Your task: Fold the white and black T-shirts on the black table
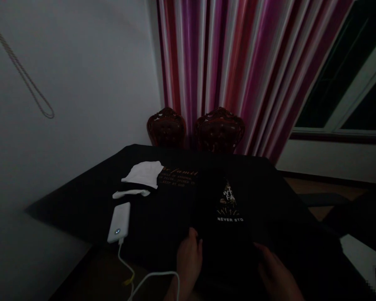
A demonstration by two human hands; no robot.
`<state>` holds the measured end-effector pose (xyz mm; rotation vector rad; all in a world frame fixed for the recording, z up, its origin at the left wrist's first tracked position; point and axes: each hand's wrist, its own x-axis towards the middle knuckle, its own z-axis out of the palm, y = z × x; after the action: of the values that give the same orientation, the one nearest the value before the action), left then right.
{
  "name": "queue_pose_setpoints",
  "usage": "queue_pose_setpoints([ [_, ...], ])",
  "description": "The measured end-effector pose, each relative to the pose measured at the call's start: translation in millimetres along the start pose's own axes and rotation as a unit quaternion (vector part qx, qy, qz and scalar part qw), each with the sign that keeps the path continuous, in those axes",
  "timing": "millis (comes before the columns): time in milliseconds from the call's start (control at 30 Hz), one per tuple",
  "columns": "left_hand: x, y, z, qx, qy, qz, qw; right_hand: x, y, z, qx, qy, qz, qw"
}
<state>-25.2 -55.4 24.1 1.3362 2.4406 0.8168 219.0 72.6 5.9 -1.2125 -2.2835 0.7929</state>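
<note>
A dark piece of clothing, apparently a black printed shirt (230, 209), lies on the black-covered table with "NEVER STO" and gold marks showing. At its near left edge, my left hand (189, 253) has thumb and fingers closed on the fabric. My right hand (274, 267) grips the opposite edge, its fingertips partly lost in the dark cloth. The shirt's outline is hard to make out against the black cover. Further left is a crumpled white cloth item (144, 174) with a black band.
A white power bank (119, 222) with a white cable (127, 265) lies left on the black tablecloth (90, 200). Gold lettering (178, 177) shows beside the white cloth. Two carved chairs (219, 127) stand behind the table before a striped curtain (219, 54). A white surface (363, 259) is at right.
</note>
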Motion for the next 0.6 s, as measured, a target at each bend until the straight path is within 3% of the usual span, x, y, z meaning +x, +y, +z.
queue_pose_setpoints([
  [133, -24, 3, 6, -0.041, -0.042, -0.047, 0.997, -24, 28, -2, 0.045, -0.011, 0.053, 0.998],
  [300, -37, -9, 3, -0.113, -0.041, -0.081, 0.989, -41, 34, 6, 0.058, -0.046, 0.054, 0.996],
  [433, -50, -11, 2, -0.144, -0.007, -0.046, 0.988, -40, 20, 0, -0.006, -0.053, 0.029, 0.998],
  [600, -88, -33, 3, -0.093, 0.108, -0.031, 0.989, -20, -25, -10, -0.067, -0.023, -0.043, 0.997],
])
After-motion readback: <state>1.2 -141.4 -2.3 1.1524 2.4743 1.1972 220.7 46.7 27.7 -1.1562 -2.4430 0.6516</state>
